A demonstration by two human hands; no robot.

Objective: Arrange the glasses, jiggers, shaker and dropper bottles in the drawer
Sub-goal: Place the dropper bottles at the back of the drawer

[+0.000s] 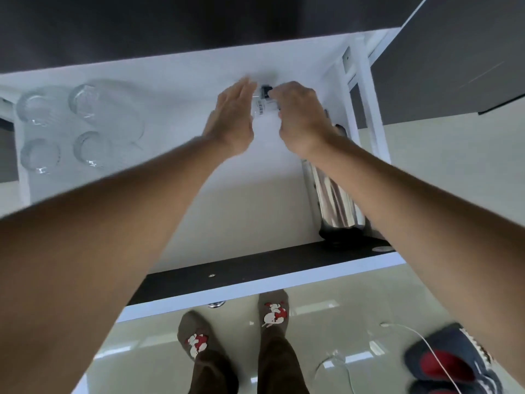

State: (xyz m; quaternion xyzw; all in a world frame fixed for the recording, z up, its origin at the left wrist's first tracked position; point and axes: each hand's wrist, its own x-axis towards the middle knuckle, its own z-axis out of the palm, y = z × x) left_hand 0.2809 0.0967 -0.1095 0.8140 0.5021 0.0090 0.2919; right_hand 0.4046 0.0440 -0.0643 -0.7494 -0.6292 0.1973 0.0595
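Inside the open white drawer (pixel 176 89), several clear glasses (pixel 85 100) stand in a block at the far left. A steel shaker (pixel 333 194) lies on its side along the right wall. Towards the back of the drawer, a small clear dropper bottle (pixel 263 102) with a black cap and a barcode label sits between my two hands. My right hand (pixel 301 115) is curled around its cap end. My left hand (pixel 233 115) is flat, fingers extended, right beside the bottle's left side. Something dark shows behind my right wrist; I cannot make it out.
The drawer's dark front panel (pixel 255 268) runs along the near edge, above my socked feet (pixel 196 336). A slipper (pixel 451 362) and a white cable (pixel 412 336) lie on the glossy floor at lower right. A dark cabinet door (pixel 454 52) stands open at upper right.
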